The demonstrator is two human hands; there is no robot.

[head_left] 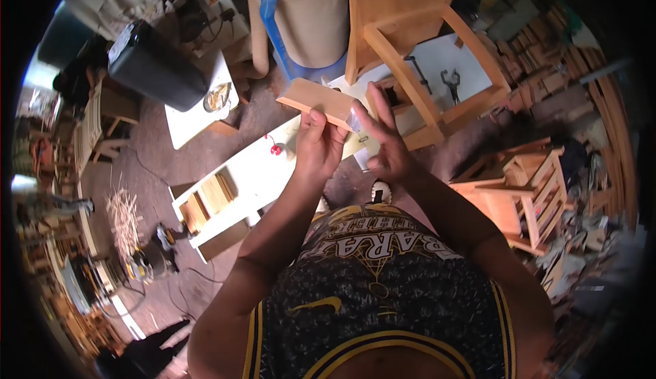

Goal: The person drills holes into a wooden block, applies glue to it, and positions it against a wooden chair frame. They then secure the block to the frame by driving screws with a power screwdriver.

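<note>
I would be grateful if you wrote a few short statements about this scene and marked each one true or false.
1. The left hand holds a piece of wood. True.
2. The right hand grips a hammer. False: the right hand is raised, with no hammer in it, beside one end of the wood.
3. A red item lies on the white bench. True.
4. The wood is painted green. False: it is light brown.
5. A wooden frame stands beyond the right hand. True.
</note>
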